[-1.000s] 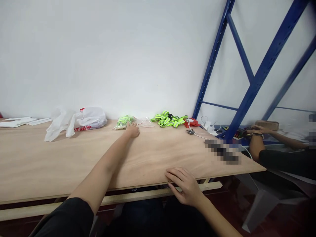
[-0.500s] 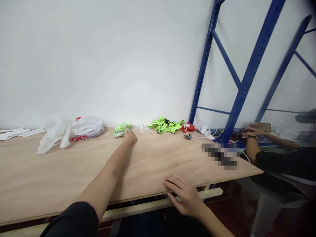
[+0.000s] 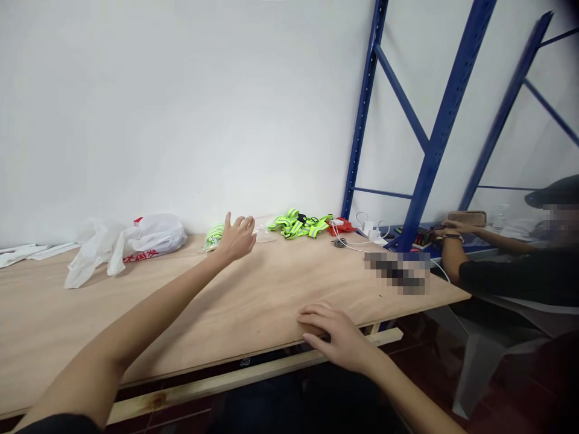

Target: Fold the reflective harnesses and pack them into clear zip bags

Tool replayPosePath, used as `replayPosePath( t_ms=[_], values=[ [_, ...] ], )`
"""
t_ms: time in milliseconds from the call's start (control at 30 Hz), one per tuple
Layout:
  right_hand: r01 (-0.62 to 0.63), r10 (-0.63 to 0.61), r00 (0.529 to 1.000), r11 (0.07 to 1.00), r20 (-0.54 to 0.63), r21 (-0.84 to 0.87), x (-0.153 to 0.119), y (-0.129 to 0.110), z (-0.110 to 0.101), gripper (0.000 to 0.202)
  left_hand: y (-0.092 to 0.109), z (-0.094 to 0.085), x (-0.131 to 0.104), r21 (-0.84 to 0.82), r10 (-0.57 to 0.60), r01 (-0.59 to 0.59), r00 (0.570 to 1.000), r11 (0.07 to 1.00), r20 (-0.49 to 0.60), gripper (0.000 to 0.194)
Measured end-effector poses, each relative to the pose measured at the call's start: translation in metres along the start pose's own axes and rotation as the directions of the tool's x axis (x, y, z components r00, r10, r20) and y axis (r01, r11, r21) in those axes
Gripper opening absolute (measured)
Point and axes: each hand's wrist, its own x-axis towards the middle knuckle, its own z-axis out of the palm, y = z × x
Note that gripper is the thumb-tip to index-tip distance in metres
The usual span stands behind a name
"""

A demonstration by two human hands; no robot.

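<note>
My left hand (image 3: 237, 235) is raised over the back of the wooden table (image 3: 253, 301), its fingers apart and nothing in them. It partly covers a clear bag of yellow-green reflective straps (image 3: 212, 237) and a flat clear plastic bag (image 3: 266, 229). Loose yellow-green reflective straps with a black buckle (image 3: 301, 224) lie to its right by the wall. My right hand (image 3: 328, 331) rests on the table's front edge, fingers loosely spread, holding nothing.
White plastic bags (image 3: 156, 235) and white sheets (image 3: 22, 253) lie at the left. Red cloth (image 3: 342, 225), cables and a white charger (image 3: 371, 231) are beside the blue rack (image 3: 425, 163). Another person (image 3: 511, 265) sits at the far right.
My left hand has lifted off the bagged straps, its fingers opening from a pointing shape. The view has shifted slightly; my right hand stays at the table edge.
</note>
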Motion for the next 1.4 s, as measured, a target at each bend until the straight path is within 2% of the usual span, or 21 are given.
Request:
replayPosePath(
  t_ms=[100, 167, 200, 300, 400, 500, 633, 733, 900, 1267, 1333, 1400],
  values=[
    [-0.084, 0.097, 0.987, 0.991, 0.129, -0.1, 0.02, 0.023, -0.01, 0.018, 0.012, -0.011, -0.045, -0.003, 0.176, -0.176, 0.984, 0.984, 0.032, 0.04],
    [-0.165, 0.219, 0.946, 0.96, 0.24, -0.224, 0.041, 0.045, -0.011, 0.023, 0.018, -0.009, -0.068, 0.006, 0.262, -0.262, 0.963, 0.965, 0.063, 0.036],
    [-0.207, 0.289, 0.912, 0.936, 0.292, -0.284, 0.054, 0.057, -0.009, 0.025, 0.021, -0.007, -0.076, 0.001, 0.294, -0.294, 0.953, 0.956, 0.072, 0.035],
    [-0.248, 0.365, 0.871, 0.905, 0.33, -0.346, 0.099, 0.095, 0.006, 0.025, 0.027, 0.005, -0.086, -0.044, 0.353, -0.351, 0.932, 0.935, 0.077, 0.031],
    [-0.315, 0.448, 0.834, 0.866, 0.323, -0.388, 0.144, 0.132, 0.027, 0.026, 0.032, 0.016, -0.085, -0.06, 0.395, -0.391, 0.914, 0.919, 0.088, 0.028],
    [-0.399, 0.513, 0.816, 0.834, 0.267, -0.38, 0.18, 0.167, 0.052, 0.033, 0.036, 0.022, -0.084, -0.054, 0.42, -0.416, 0.902, 0.908, 0.104, 0.027],
    [-0.518, 0.588, 0.791, 0.79, 0.166, -0.328, 0.212, 0.206, 0.086, 0.036, 0.038, 0.025, -0.088, -0.061, 0.444, -0.44, 0.89, 0.896, 0.1, 0.025],
    [-0.566, 0.621, 0.773, 0.768, 0.13, -0.298, 0.228, 0.226, 0.106, 0.036, 0.039, 0.025, -0.091, -0.078, 0.445, -0.439, 0.891, 0.895, 0.092, 0.027],
    [-0.6, 0.648, 0.753, 0.746, 0.111, -0.29, 0.236, 0.239, 0.121, 0.037, 0.04, 0.026, -0.089, -0.101, 0.431, -0.422, 0.898, 0.901, 0.087, 0.028],
    [-0.658, 0.689, 0.719, 0.718, 0.095, -0.225, 0.244, 0.237, 0.124, 0.04, 0.045, 0.032, -0.087, -0.113, 0.435, -0.425, 0.897, 0.898, 0.078, 0.031],
    [-0.661, 0.685, 0.723, 0.724, 0.094, -0.197, 0.245, 0.235, 0.124, 0.039, 0.044, 0.032, -0.087, -0.118, 0.433, -0.423, 0.898, 0.898, 0.081, 0.03],
    [-0.639, 0.655, 0.75, 0.754, 0.096, -0.153, 0.242, 0.231, 0.121, 0.037, 0.042, 0.033, -0.088, -0.134, 0.419, -0.406, 0.904, 0.904, 0.086, 0.029]
  ],
)
